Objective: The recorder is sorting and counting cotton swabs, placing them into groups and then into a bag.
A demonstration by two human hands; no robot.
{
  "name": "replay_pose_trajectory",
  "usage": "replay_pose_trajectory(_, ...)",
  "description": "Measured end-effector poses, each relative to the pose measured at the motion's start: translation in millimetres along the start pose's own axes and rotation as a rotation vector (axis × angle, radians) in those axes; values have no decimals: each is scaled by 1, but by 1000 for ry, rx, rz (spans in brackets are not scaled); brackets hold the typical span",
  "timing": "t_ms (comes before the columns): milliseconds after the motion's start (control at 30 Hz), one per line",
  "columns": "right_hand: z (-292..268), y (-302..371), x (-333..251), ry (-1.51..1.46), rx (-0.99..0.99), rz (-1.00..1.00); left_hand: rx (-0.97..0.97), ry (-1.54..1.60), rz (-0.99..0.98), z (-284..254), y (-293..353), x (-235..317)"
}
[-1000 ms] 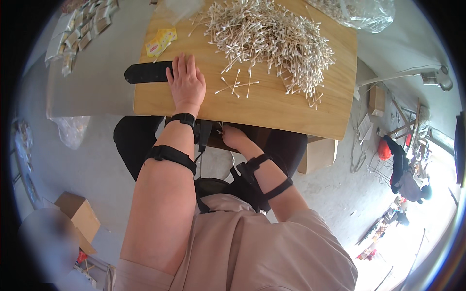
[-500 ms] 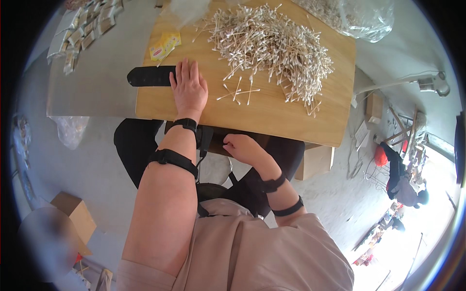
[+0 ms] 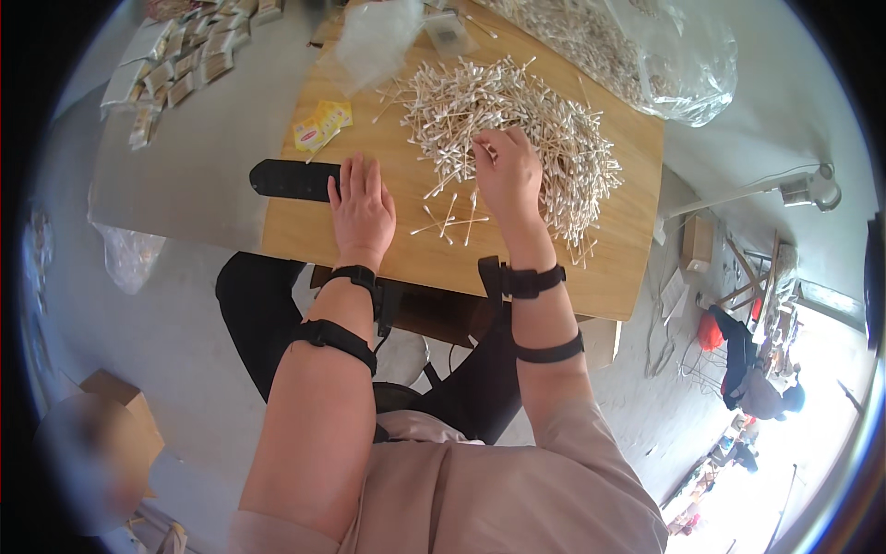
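A heap of cotton swabs (image 3: 452,115) with white tips and pale sticks covers the far right part of the wooden table (image 3: 318,226). Over its near side is my right hand (image 3: 510,175), its fingers curled and pressed together; whatever they may hold is too small to make out. My left hand (image 3: 363,208) lies flat on the table, fingers stretched out, touching the right end of a flat black strip (image 3: 293,179). Just beyond that strip are small yellow printed packets (image 3: 323,125). A few loose swabs (image 3: 449,220) lie crossed between my hands.
Clear plastic bags (image 3: 378,42) lie at the table's far edge. A large transparent bag of swabs (image 3: 678,69) stands far right. Stacked small packs (image 3: 189,60) sit on the grey surface at far left. A lamp arm (image 3: 738,196) reaches in from the right.
My right hand has moved from below the table's near edge up and forward to the swab heap. My left hand stays flat by the black strip. The whole view has shifted slightly.
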State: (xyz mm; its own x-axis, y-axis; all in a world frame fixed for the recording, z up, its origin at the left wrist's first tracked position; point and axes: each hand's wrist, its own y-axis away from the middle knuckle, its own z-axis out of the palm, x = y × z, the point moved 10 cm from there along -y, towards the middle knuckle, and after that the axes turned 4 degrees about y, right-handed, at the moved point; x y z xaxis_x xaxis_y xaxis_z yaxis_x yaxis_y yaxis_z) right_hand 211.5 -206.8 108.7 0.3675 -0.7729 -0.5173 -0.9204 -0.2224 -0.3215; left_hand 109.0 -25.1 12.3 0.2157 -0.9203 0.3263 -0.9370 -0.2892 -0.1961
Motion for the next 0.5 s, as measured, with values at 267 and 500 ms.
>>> replay_pose_trajectory(267,32,-27,-35,299,-146,-367,2,8,-11,0,0,-3)
replay_pose_trajectory(500,26,-20,-32,311,-116,-499,20,21,-6,-1,-1,-2)
